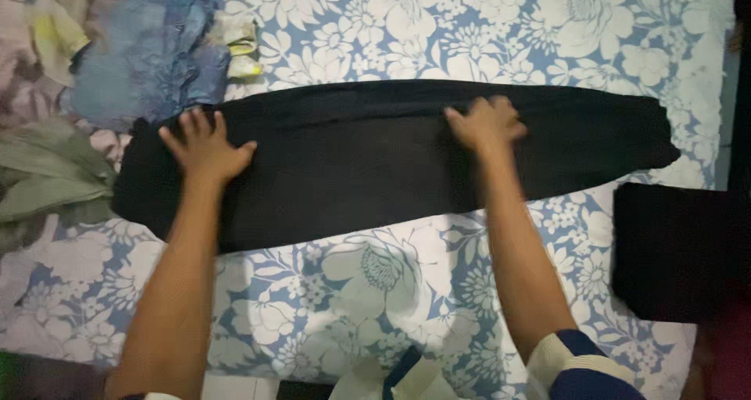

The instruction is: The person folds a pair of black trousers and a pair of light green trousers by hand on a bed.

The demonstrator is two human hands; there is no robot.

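The long black garment (391, 161) lies flat across the flowered bedsheet (375, 290), and you press on it with both palms. Your left hand (205, 145) is spread flat near its left end; your right hand (485, 124) rests with fingers curled (gripping nothing) just past the middle. Toward you from both hands the sheet lies bare. Beyond your left hand sits a heap of blue clothes (145, 52), with grey-green cloth (47, 173) beside it. A folded black piece (673, 251) lies right of your right forearm.
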